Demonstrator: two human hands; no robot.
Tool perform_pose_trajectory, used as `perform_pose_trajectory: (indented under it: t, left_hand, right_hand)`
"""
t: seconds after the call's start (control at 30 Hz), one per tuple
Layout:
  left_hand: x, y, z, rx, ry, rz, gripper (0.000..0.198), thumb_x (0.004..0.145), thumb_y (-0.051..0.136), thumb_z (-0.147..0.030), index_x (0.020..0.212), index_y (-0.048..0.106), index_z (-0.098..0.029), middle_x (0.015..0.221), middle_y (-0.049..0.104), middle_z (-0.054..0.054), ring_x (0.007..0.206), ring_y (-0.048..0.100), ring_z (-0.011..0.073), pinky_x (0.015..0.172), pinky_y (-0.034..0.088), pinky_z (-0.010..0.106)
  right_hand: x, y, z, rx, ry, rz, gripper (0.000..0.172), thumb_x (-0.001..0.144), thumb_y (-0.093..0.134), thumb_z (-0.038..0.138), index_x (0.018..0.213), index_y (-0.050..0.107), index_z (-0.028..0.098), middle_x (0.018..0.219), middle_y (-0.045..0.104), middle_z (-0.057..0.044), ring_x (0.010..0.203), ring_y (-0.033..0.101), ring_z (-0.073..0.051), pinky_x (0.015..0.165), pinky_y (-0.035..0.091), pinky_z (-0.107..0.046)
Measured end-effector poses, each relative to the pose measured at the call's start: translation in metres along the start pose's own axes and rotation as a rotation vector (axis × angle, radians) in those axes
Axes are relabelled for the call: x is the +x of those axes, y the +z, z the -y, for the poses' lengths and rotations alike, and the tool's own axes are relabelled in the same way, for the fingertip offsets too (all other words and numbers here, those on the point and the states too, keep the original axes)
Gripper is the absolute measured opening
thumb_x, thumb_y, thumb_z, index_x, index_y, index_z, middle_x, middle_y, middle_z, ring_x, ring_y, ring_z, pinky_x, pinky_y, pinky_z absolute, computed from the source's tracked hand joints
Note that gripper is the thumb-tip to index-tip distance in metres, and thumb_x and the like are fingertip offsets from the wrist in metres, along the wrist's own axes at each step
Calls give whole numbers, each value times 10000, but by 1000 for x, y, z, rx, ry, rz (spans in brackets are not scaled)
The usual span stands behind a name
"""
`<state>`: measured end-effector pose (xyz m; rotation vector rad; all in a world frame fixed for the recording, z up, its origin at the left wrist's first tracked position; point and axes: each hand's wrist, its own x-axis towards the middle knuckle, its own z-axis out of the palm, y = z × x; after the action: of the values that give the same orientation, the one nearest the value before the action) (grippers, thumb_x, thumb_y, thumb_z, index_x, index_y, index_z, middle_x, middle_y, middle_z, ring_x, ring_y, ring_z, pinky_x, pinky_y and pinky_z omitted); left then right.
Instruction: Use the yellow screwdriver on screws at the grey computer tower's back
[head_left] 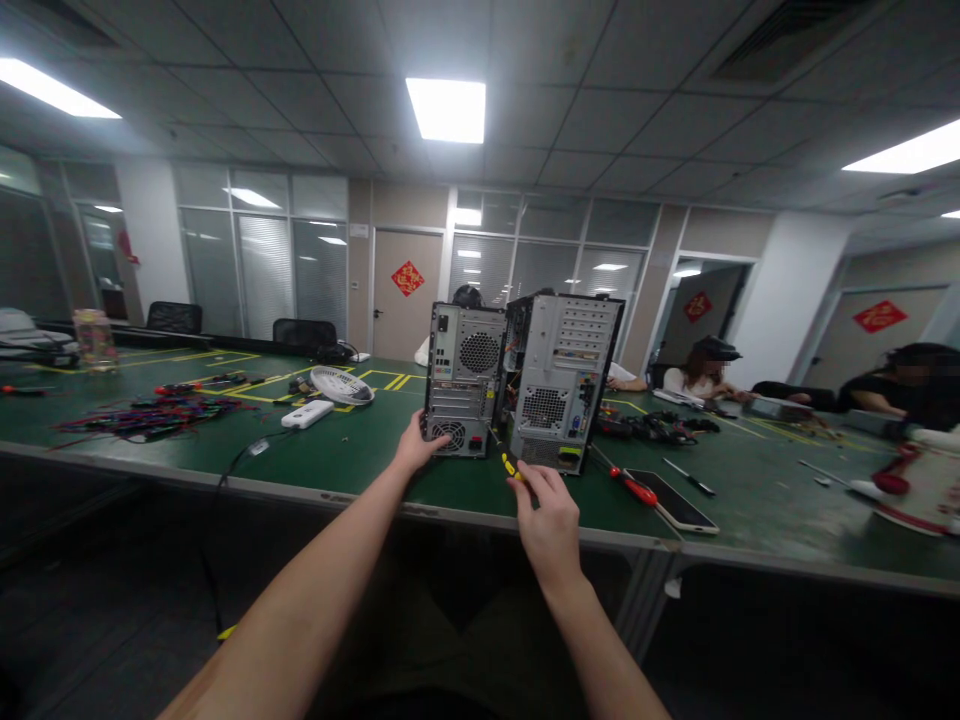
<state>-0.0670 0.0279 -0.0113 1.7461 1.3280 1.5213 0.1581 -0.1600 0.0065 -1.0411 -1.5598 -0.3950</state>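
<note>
A small computer case (459,418) stands upright on the green table with its rear panel facing me. My left hand (417,446) grips its lower left side, the thumb lying across the back by the round fan grille. Pinched in the fingers of my right hand (549,512) is a screwdriver with a yellow handle (510,465). Its thin shaft points up and left, near the case's lower right edge; whether the tip touches a screw I cannot tell. Close on the right stands a taller computer case (540,345), also with its back toward me.
A red screwdriver (637,488) and a phone (679,502) lie right of the cases. To the left are a white power strip (307,414), a round fan cover (342,385) and a pile of wires (154,414). People sit at the far right.
</note>
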Motion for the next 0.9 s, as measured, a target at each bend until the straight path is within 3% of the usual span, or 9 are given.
perform_pose_trajectory:
  t: [0.17, 0.33, 0.4, 0.57, 0.73, 0.9]
  left_hand:
    - [0, 0, 0, 16, -15, 3, 919, 702, 896, -353, 1468, 419, -175, 1422, 605, 177, 1281, 611, 283, 1087, 443, 382]
    - [2, 1, 2, 5, -18, 0, 927, 696, 900, -356, 1468, 418, -181, 1420, 608, 173, 1283, 607, 286, 1087, 443, 390]
    - [2, 2, 4, -1, -11, -5, 919, 696, 901, -353, 1461, 423, -177, 1411, 613, 174, 1279, 610, 284, 1092, 439, 393]
    - [4, 2, 8, 7, 5, -5, 910, 701, 897, -371, 1454, 425, -177, 1416, 608, 179, 1281, 609, 280, 1096, 435, 389]
    - [6, 2, 11, 3, 4, -10, 922, 681, 911, -381, 1447, 435, -189, 1410, 614, 173, 1282, 611, 288, 1095, 436, 395]
    - [4, 2, 7, 1, 6, -5, 922, 691, 907, -373, 1453, 424, -182, 1414, 610, 178, 1280, 613, 285, 1099, 435, 395]
  right_hand:
    - [3, -5, 0, -36, -12, 17, 308, 1031, 492, 336, 1128, 743, 187, 1077, 708, -109, 967, 692, -224, 896, 561, -360]
    - [4, -7, -3, -94, 77, 27, 404, 1001, 539, 513, 934, 741, 170, 779, 706, -61, 646, 644, -177, 651, 515, -293]
    - [3, -7, -4, -126, 118, 54, 418, 1005, 531, 516, 957, 745, 161, 715, 696, -45, 601, 629, -168, 623, 491, -280]
    - [2, -8, -1, -151, 67, 83, 396, 1038, 450, 361, 1178, 724, 112, 975, 750, -126, 850, 710, -222, 799, 535, -322]
    - [5, -11, 6, -166, 60, 116, 390, 1036, 406, 299, 1222, 702, 126, 1000, 732, -131, 881, 700, -232, 811, 533, -337]
    - [4, -9, 6, -139, 183, 166, 345, 1011, 514, 426, 912, 712, 162, 676, 665, -39, 578, 620, -179, 596, 461, -282]
